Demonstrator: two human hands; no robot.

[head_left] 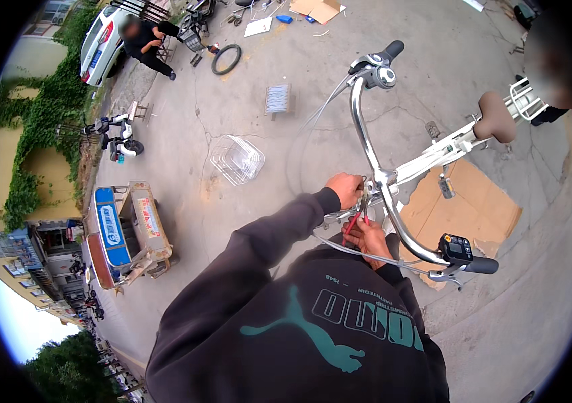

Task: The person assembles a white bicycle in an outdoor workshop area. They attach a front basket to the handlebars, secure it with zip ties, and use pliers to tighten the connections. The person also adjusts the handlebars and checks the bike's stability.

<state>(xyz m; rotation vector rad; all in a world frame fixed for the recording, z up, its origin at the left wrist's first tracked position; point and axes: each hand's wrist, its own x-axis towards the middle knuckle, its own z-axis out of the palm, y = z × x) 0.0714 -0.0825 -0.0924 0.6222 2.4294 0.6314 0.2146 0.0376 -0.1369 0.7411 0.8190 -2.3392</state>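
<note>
A white bicycle stands right in front of me, with its curved chrome handlebar reaching across my view. My right hand is closed around the red handles of a pair of pliers. The jaws of the pliers point up toward the front of the bicycle, just below the handlebar stem. Beside those jaws, my left hand pinches with its fingers at the front of the bicycle; what lies between them is too small to make out. Grey cables loop from the handlebar past my right wrist.
Flattened cardboard lies under the bicycle. A wire basket, a small stool and a tyre are on the ground ahead. At left stands a cargo tricycle. One person sits far left; another is behind the saddle.
</note>
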